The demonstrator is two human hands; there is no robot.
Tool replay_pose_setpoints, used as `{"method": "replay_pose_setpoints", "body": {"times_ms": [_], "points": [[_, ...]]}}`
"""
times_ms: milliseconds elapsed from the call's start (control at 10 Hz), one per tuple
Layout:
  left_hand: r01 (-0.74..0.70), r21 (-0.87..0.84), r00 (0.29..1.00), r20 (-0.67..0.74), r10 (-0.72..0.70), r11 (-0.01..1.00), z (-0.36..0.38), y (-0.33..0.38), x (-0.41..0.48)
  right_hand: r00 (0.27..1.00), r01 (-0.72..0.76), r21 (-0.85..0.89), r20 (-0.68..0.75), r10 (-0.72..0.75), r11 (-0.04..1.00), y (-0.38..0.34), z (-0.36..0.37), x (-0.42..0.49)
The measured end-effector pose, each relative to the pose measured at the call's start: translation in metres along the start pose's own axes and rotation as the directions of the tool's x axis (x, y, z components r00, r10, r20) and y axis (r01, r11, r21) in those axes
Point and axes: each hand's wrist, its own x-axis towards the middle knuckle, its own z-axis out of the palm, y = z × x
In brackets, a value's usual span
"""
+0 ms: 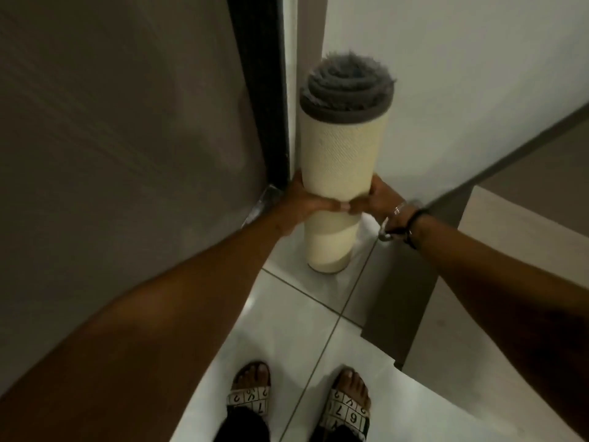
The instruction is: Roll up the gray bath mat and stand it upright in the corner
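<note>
The gray bath mat [342, 148] is rolled into a tight cylinder, its cream textured backing outward and gray pile spiralling at the top end. It stands upright on the white tiled floor in the corner between a dark door frame and a white wall. My left hand [302, 202] wraps around the roll's lower middle from the left. My right hand [377, 199] grips it from the right, with bracelets on the wrist. The fingertips of both hands meet at the front of the roll.
A dark door frame [264, 90] and brown door panel [127, 138] fill the left. A white wall [462, 74] stands on the right, with a gray step or ledge [424, 298] beside the floor tiles [293, 330]. My sandalled feet [251, 390] stand below.
</note>
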Motion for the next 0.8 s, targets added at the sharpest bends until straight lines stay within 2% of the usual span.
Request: {"method": "replay_pose_setpoints", "body": {"times_ms": [100, 200, 400, 500, 700, 800], "points": [[0.030, 0.005, 0.999, 0.010, -0.030, 1.000, -0.004, -0.016, 0.047, 0.999, -0.050, -0.128, 0.001, 0.050, 0.990, 0.014, -0.004, 0.052], [0.057, 0.022, 0.997, -0.051, -0.056, 0.998, -0.016, -0.030, 0.069, 0.999, -0.037, -0.223, 0.020, 0.043, 0.974, 0.017, 0.006, 0.081], [0.176, 0.083, 0.984, -0.043, -0.173, 0.981, -0.027, -0.030, 0.110, 0.985, -0.111, -0.130, -0.144, 0.092, 0.985, 0.029, 0.015, 0.110], [0.186, 0.092, 0.979, -0.108, -0.176, 0.978, -0.022, -0.018, 0.121, 0.957, -0.205, -0.153, -0.240, 0.165, 0.967, 0.018, 0.011, 0.109], [0.188, 0.044, 0.936, -0.312, -0.165, 0.981, -0.009, -0.004, 0.090, 0.941, -0.320, -0.315, -0.217, 0.261, 0.894, -0.007, 0.011, 0.093], [0.167, 0.007, 0.914, -0.377, -0.152, 0.986, -0.006, 0.002, 0.069, 0.925, -0.354, -0.369, -0.272, 0.265, 0.859, -0.020, 0.012, 0.080]]}}
